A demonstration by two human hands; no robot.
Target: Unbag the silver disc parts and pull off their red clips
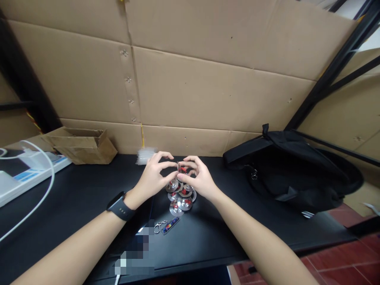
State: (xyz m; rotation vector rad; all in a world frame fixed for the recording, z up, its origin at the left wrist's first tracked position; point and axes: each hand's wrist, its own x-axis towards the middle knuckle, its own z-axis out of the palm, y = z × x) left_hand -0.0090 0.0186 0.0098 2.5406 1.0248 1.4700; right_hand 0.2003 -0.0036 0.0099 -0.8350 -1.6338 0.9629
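Observation:
Above the pile, my left hand (154, 174) pinches the edge of a small metal finger cymbal (178, 167) between thumb and fingers; the disc is seen nearly edge-on. My right hand (199, 178) closes on the same cymbal from the other side, at its red cord (183, 170). The right fingertips are partly hidden. Right below both hands lies a heap of several shiny finger cymbals (185, 203) with red cords, overlapping on the black table (208, 241). A keychain (171, 225) with a metal ring rests nearer to me.
An open cardboard box (86, 150) and a white power strip (32, 174) with cables stand at left. Small clear plastic bags (145, 155) lie against the cardboard wall (208, 91). A black bag (291, 170) sits at right. Something pixelated (136, 249) lies near the front edge.

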